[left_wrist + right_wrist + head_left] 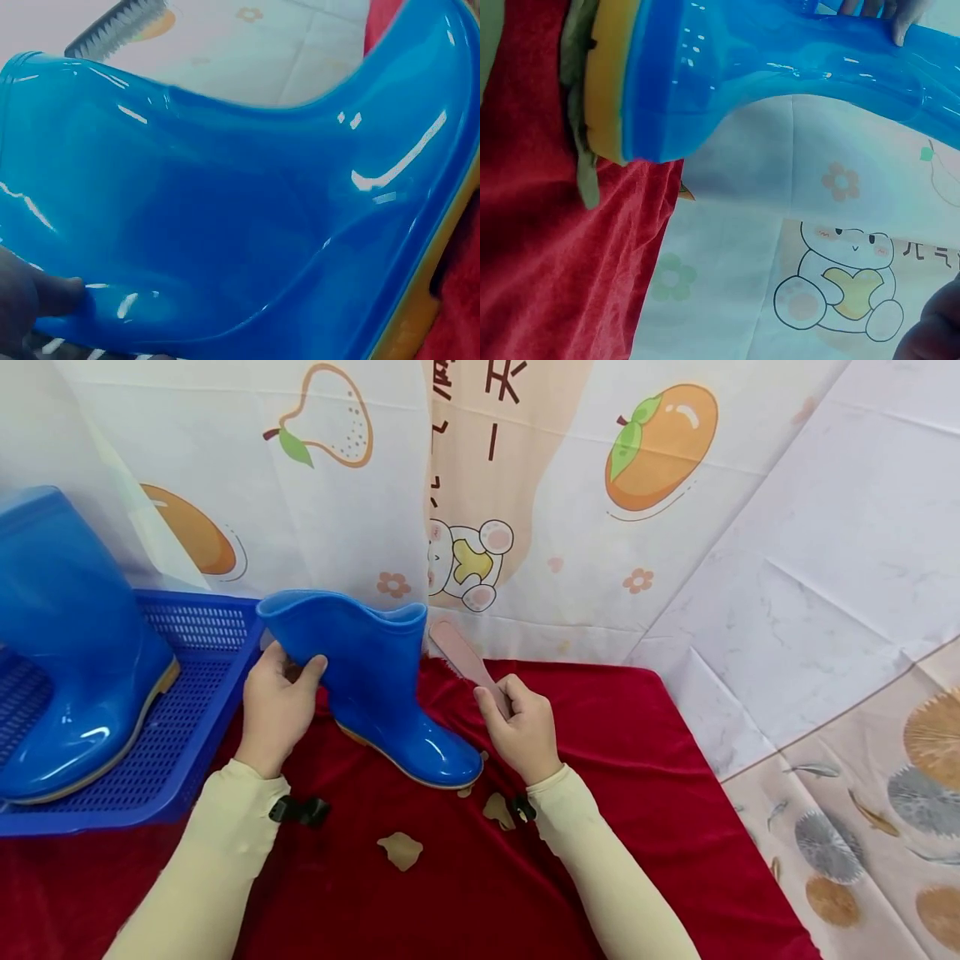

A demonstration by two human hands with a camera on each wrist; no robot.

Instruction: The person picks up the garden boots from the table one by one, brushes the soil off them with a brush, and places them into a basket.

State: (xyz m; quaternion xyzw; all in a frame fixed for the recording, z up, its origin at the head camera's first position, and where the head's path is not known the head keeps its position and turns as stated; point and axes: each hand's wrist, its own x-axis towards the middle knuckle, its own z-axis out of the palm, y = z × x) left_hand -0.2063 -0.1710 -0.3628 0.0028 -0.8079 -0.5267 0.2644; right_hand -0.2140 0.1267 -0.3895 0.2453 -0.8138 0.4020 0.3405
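Observation:
A blue rubber boot (pixel 367 668) stands over the red cloth with its toe to the right. My left hand (pixel 281 706) grips the back of its shaft, thumb on the near side; the left wrist view shows that thumb (pixel 56 296) against the shiny blue surface. To the right of the shaft, my right hand (pixel 521 727) holds a pink scrubbing brush (pixel 463 652) by its handle. The brush head points up and left, bristles toward the boot. In the left wrist view the grey bristles (pixel 116 31) show beyond the shaft. A brownish-green scrap (pixel 577 97) lies along the yellow sole.
A second blue boot (pixel 67 635) stands in a blue plastic basket (pixel 217 727) at the left. Brown scraps lie on the red cloth (pixel 600 827), one scrap (pixel 401 850) at the front and another (pixel 497 810) near the toe. A printed curtain (pixel 570 560) hangs behind.

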